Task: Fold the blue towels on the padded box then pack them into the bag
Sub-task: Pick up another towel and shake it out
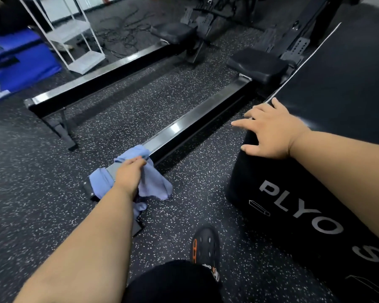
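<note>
1 crumpled soft blue towel (pixel 155 184) pinched by left hand (pixel 129 173), right hand (pixel 271 130) flat, fingers spread, on padded box (pixel 337 84)

The floor (pixel 53 193) is dark rubber matting flecked all over with white specks. Two long black rowing-machine rails lie across it, each with a bright metal top strip: the nearer rail (pixel 197 119) carries a padded black seat (pixel 257 64), and the farther rail (pixel 101 77) runs roughly parallel, with a seat (pixel 173 32) of its own. A white wire shelf unit (pixel 74 38) stands beyond the farther rail, beside a blue padded mat (pixel 20 60) bearing white markings. Loose black cables (pixel 120 31) sprawl over the floor behind. A black steel frame (pixel 298 44) with rows of holes rises at the back.
</note>
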A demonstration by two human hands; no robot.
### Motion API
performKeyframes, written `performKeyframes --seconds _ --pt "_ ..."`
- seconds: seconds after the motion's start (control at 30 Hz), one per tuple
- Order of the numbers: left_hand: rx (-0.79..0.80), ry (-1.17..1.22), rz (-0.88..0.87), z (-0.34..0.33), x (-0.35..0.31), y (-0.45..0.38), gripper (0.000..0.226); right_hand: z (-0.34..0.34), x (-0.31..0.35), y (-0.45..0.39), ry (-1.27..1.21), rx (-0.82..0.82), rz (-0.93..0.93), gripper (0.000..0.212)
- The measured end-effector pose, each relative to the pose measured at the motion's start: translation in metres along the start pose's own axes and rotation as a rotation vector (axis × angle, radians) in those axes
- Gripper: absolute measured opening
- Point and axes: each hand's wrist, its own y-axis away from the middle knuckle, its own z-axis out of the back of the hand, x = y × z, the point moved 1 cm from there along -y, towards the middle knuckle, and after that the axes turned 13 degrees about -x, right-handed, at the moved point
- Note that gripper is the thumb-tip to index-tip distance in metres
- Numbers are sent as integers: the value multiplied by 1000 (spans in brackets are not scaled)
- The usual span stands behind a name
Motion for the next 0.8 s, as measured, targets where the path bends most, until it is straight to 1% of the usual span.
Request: performKeyframes --seconds 0.13,0.2,0.27,0.4,0.47,0.53,0.6,0.67,0.73,0.8 --pt "75 99 -78 18 -34 55 20 9 6 11 -20 21 -37 86" --pt "113 115 -109 28 -47 86 22 16 19 25 -100 27 -115 90" --pt "149 141 -123 39 -59 115 23 21 39 46 -256 -2 -226 92" --pt "268 201 -164 57 -87 187 25 39 74 102 -569 -83 -487 79" --pt "346 257 -183 65 -102 226 25 53 89 129 -706 -78 -610 75" --pt "393 310 -189 72 -117 264 24 70 104 155 -839 -45 -707 66" --pt "434 389 -171 76 -127 296 25 86 116 180 -1008 -13 -773 60" --pt "484 431 -151 77 -135 324 30 105 125 201 -1150 -15 -819 57" --pt "563 446 -145 76 -141 351 37 128 131 219 -1309 -53 -819 57" --pt "614 422 -167 75 -147 380 38 154 133 236 -1438 -116 -850 54"
